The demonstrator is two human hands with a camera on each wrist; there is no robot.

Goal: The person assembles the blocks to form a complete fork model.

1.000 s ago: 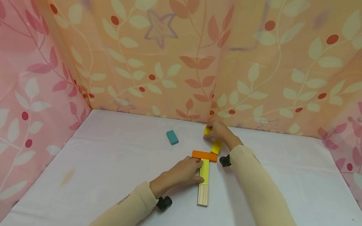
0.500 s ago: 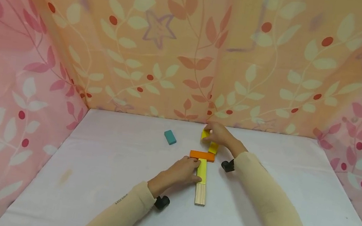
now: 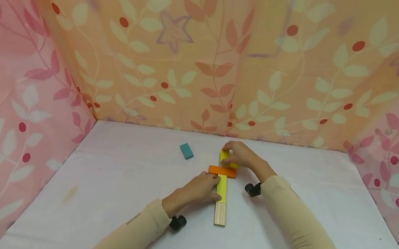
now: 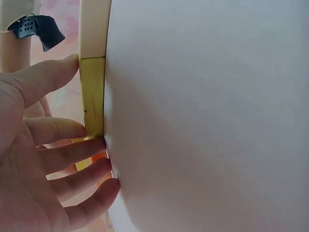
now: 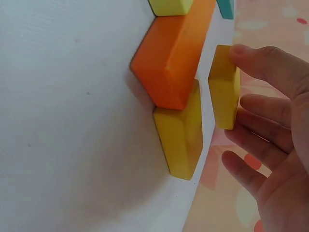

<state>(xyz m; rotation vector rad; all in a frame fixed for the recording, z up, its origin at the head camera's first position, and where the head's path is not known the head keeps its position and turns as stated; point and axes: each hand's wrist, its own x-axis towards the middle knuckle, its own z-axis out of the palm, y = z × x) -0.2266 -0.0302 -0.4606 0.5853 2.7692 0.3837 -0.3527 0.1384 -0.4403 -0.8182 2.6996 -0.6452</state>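
Note:
My left hand point(image 3: 200, 187) touches the left side of a light yellow block point(image 3: 222, 188), its thumb at the near end and fingertips toward the far end. A plain wooden block point(image 3: 220, 214) continues that line toward me; an orange block point(image 3: 222, 171) lies crosswise at its far end. My right hand point(image 5: 275, 125) pinches a yellow block point(image 5: 224, 92) between thumb and fingers. In the right wrist view a second yellow block point(image 5: 176, 142) lies against the orange block's right end, a narrow gap away from the held one. In the head view the right hand partly covers both.
A teal block point(image 3: 186, 151) lies apart, left of the right hand, on the white tabletop point(image 3: 116, 198). Patterned cloth point(image 3: 168, 73) rises behind the table and along both sides. A small black camera is strapped at each wrist.
My right hand has brought its yellow block from near the back edge toward me, beside the other yellow block. The left hand stays at the light yellow block; the view has shifted slightly.

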